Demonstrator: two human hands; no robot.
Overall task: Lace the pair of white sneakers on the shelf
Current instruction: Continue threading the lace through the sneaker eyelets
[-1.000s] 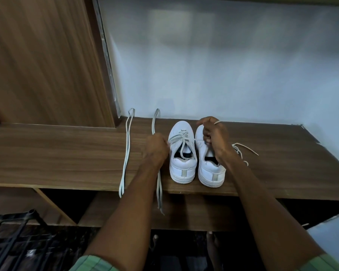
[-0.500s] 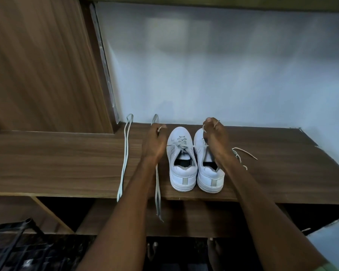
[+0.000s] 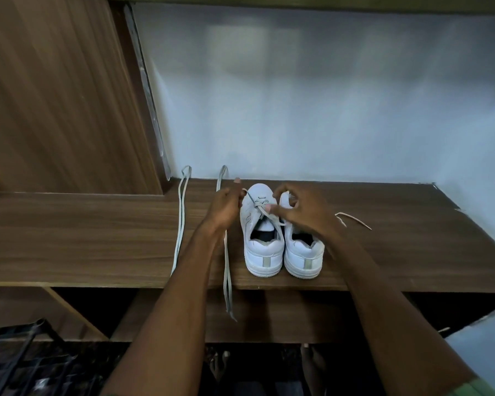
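Dim, cool light falls from above onto the pale wall (image 3: 312,104) — a soft bright patch sits high on it, well above the wooden shelf (image 3: 97,238). Below the shelf all sinks into near-black shadow. Straight lines bow toward the edges — the wood panel left of the wall looks smeared and soft.

Head-worn camera — looking forward and down, near the shelf (image 3: 97,238).

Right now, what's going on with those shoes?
A person is lacing a pair of white sneakers on a wooden shelf. The left hand and right hand each pinch an end of the lace threaded through the left sneaker. Two spare laces lie beside it.
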